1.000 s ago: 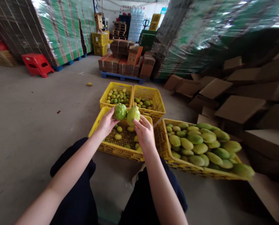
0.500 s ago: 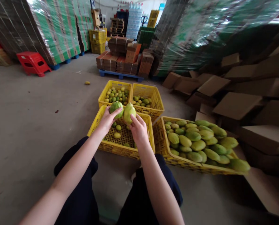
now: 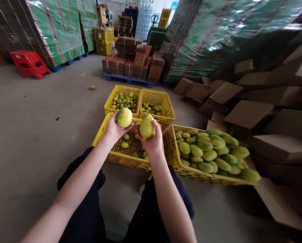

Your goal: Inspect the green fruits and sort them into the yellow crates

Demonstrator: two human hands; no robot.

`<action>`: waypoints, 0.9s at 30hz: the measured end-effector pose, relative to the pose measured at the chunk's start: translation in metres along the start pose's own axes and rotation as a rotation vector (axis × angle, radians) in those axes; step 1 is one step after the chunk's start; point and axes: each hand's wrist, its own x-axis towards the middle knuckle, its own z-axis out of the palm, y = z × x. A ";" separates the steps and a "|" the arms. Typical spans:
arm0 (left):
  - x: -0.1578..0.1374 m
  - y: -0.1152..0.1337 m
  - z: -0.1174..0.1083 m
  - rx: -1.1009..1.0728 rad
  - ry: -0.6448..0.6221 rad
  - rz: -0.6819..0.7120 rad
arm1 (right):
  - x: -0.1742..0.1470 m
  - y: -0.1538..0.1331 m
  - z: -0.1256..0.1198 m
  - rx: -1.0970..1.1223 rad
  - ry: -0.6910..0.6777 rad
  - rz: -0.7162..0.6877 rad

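Note:
My left hand cradles a round, yellow-green papaya with its fingers curled underneath. In my right hand is a second papaya, longer and narrowing toward its top, gripped between thumb and fingers. The two fruits are apart, held above the near yellow crate, where several small papayas lie on the mesh floor. On the right, a larger crate is heaped with long green-yellow papayas.
Behind the near crate stand a back left crate and a back right crate, both holding fruit. Cardboard boxes pile up at right. A blue pallet bears flattened cartons; a red stool stands far left.
Both hands have turned and moved apart, so the two papayas have a wider gap between them. The left papaya now shows a yellower side. The view has shifted slightly.

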 end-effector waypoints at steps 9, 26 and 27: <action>0.003 0.001 -0.004 -0.054 0.226 0.031 | 0.000 0.007 0.004 0.081 -0.031 0.188; 0.003 -0.001 -0.007 -0.208 0.132 0.026 | 0.003 0.000 -0.013 0.097 0.053 0.144; 0.003 -0.002 -0.007 -0.198 0.116 0.020 | 0.002 0.000 -0.011 0.105 0.078 0.142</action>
